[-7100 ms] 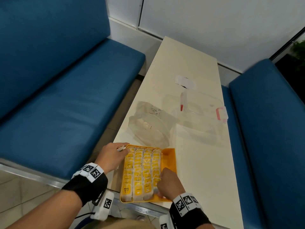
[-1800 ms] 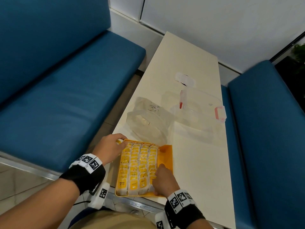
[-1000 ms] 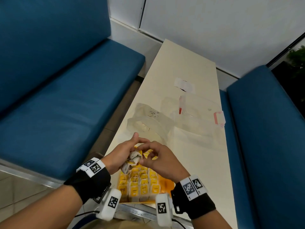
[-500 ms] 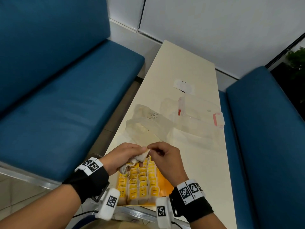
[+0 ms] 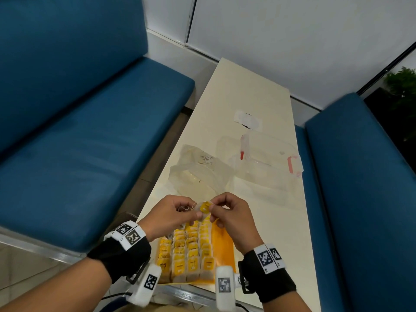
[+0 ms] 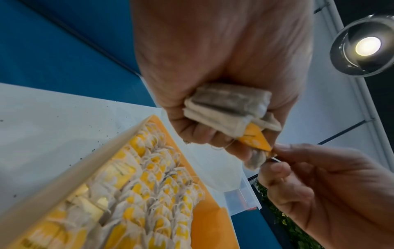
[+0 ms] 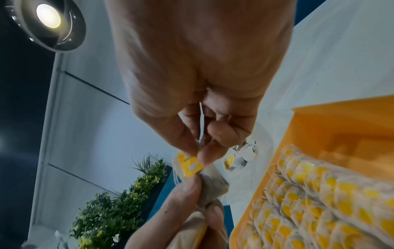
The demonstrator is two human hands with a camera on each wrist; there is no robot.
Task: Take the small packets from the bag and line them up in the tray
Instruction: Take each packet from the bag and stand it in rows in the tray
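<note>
Your left hand (image 5: 171, 214) clutches a few packets (image 6: 226, 107) above the tray (image 5: 224, 240), your right hand (image 5: 229, 216) pinches one tag (image 5: 204, 207): tease it free gently, then lay it beside the rows

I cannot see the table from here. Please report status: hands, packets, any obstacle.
Left hand grips a few packets. Right hand pinches a yellow tag. Tray has four rows, right strip free. No obstacle.
</note>
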